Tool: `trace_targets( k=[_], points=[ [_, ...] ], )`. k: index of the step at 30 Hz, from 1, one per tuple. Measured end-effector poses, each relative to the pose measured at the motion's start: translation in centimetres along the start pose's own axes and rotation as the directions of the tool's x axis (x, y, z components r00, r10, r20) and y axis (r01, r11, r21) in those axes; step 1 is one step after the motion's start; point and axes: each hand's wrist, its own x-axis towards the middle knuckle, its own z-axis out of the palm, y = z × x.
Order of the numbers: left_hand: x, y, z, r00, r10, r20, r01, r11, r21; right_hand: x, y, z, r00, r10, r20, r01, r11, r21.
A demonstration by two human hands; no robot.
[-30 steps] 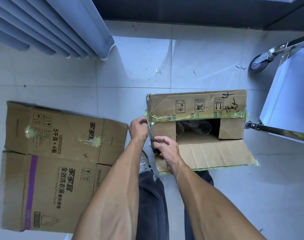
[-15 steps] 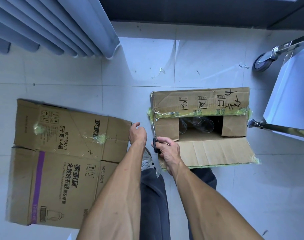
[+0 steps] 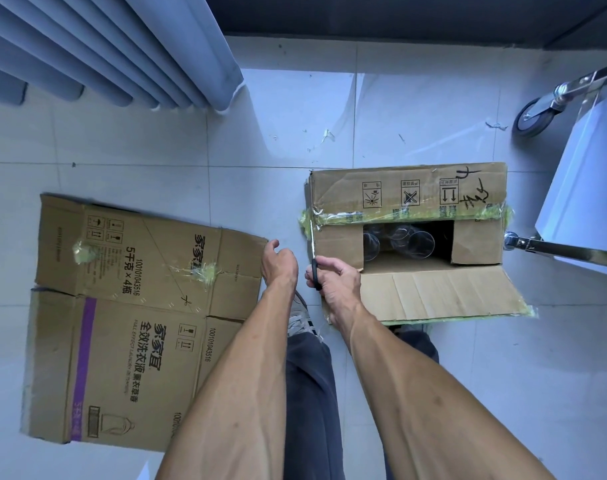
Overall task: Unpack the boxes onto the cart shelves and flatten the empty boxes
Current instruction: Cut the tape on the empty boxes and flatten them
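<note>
A brown cardboard box [image 3: 409, 192] stands on the floor with its near flap folded down toward me and its far flap still held by yellow-green tape. Several clear glasses [image 3: 404, 239] show through the opening. My right hand [image 3: 333, 280] grips black-handled scissors [image 3: 312, 244], whose blade runs up the box's left end to the taped seam. My left hand [image 3: 278, 261] hovers just left of the box with loosely curled fingers, holding nothing. A flattened detergent box [image 3: 129, 313] lies on the floor at the left.
The metal cart [image 3: 579, 188] stands at the right, one caster [image 3: 534, 116] and a chrome rail beside the box's right end. Pleated curtains [image 3: 104, 46] hang at the upper left. Bits of tape litter the tiles behind the box. My shoe and legs are below my hands.
My left hand has come off the box's left corner and drifted a little left. The scissors stay at the box's left end. The view has shifted slightly.
</note>
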Motion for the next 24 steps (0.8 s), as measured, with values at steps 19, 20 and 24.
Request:
trace_targets(
  k=[19,20,24],
  points=[
    [-0.6,1.1,0.0,0.987,0.077,-0.142,-0.074,0.997,0.027,-0.6,-0.7,0.2,1.000,-0.002,0.010,0.002,1.000,-0.004],
    [-0.8,1.1,0.0,0.978,0.119,-0.172,-0.112,0.992,0.051,-0.6,-0.6,0.3,1.000,-0.014,-0.024,0.014,1.000,0.008],
    [-2.0,2.1,-0.1,0.921,0.348,-0.174,-0.301,0.920,0.251,-1.8,-0.1,-0.3,0.998,0.054,-0.035,-0.051,0.994,0.101]
  ],
)
